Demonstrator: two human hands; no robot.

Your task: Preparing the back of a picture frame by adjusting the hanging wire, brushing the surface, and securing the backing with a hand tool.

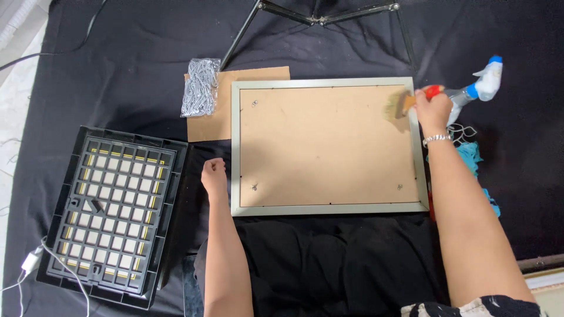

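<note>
Going left to right on the black-covered tabletop (117, 88): there's one black plastic grille (114, 216) lying flat at the far left, with a white cable (35, 264) trailing by its lower corner. Next is one clear bag of small metal bits (200, 87) sitting on the corner of one cardboard sheet (226, 111).

My left hand (214, 175) is curling into a loose fist just beside the left edge of the picture frame (329, 208), holding nothing; I can't tell if it's actually touching the frame.

The frame is lying face down in the middle, one of them, silver border around a brown backing board (323, 147). I'm counting three little metal clips on the backing, though they're tiny so don't quote me. I'd guess it's light and stiff but possibly fragile on the hidden front side, so I'd be taking it by the two long rails, not the thin backing.

My right hand (433, 108) is at the frame's top right corner, grip closed around the red handle of one small brush (409, 103), bristles resting on the backing. There's a bracelet on that wrist.

Past that, one spray bottle (482, 85) with a blue-and-white head is lying on its side, one teal cloth (470, 155) below it. Tripod legs (317, 17) are showing at the top.
</note>
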